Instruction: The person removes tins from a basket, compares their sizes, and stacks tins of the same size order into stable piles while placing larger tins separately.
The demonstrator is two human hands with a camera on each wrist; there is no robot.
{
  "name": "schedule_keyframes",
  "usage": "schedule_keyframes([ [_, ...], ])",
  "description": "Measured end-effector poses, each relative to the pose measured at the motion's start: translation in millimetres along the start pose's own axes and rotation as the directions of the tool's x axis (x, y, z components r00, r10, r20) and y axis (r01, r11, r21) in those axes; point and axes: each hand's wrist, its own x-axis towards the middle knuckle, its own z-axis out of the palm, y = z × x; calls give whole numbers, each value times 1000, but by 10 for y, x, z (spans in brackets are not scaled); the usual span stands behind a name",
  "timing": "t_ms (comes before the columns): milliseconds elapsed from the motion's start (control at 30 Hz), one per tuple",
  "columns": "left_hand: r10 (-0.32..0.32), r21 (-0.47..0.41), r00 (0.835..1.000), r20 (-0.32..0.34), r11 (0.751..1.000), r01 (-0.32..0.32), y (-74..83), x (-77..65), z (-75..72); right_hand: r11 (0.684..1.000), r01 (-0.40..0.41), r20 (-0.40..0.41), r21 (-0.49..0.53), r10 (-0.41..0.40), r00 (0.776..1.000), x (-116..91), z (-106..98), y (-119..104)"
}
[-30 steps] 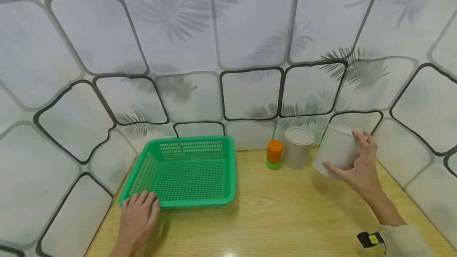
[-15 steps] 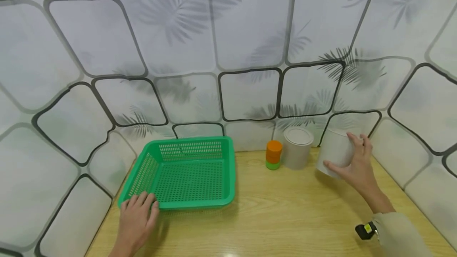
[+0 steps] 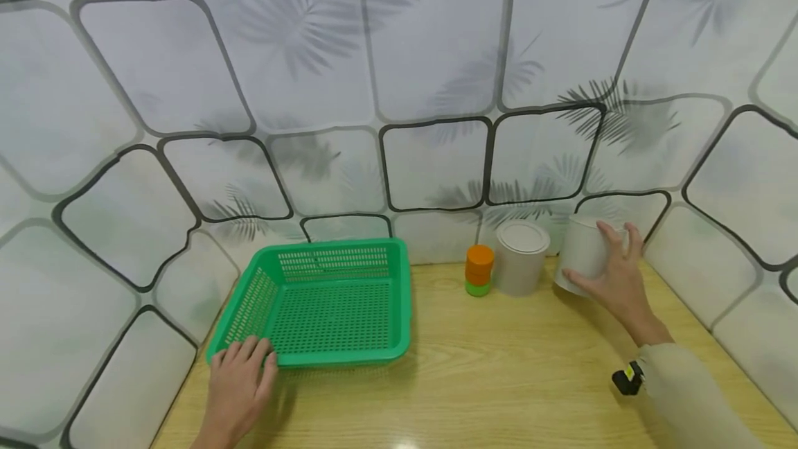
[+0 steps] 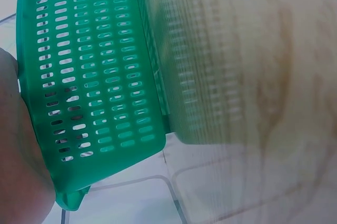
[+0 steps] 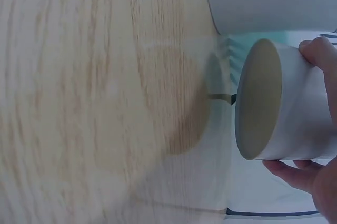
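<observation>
In the head view my right hand (image 3: 614, 283) grips a plain white can (image 3: 581, 251) from the right, thumb in front and fingers round the back. The can leans slightly. Its beige underside (image 5: 258, 100) faces the table in the right wrist view, raised off the wood. Just left of it stands a second white can (image 3: 520, 262) with a ringed top. My left hand (image 3: 237, 386) holds the near left corner of a green plastic basket (image 3: 408, 303), fingers over the rim; the left wrist view hides the fingertips.
A small orange stack with a green base (image 3: 479, 272) stands against the left side of the second can. Patterned white walls (image 3: 436, 165) enclose the wooden table (image 3: 474, 380) at the back and both sides.
My right hand has moved slightly left and toward the back wall with the can, which now stands more upright. The left hand and the basket have stayed put.
</observation>
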Motion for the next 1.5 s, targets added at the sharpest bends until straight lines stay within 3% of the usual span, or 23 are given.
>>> schedule_keyframes([
  [600, 4, -9, 1000, -3, 1000, -4, 12, 5, 12, 997, 82, -18, -13, -82, 996, -86, 163, 73],
  [967, 3, -5, 1000, 5, 1000, -3, -25, -6, 20, 999, 37, -35, -6, -37, 999, -280, 226, -49],
  [1267, -10, -1, 1000, 28, 1000, 10, -26, 34, -22, 999, 38, -43, -11, -38, 998, -297, 291, -43],
  [1400, -23, -3, 998, 63, 1000, 23, -34, 26, -38, 998, 65, -48, -17, -66, 997, -337, 276, -29],
  [1500, -60, 0, 987, 152, 998, 61, -51, 10, -81, 994, 107, -55, 2, -106, 993, -383, 235, -33],
])
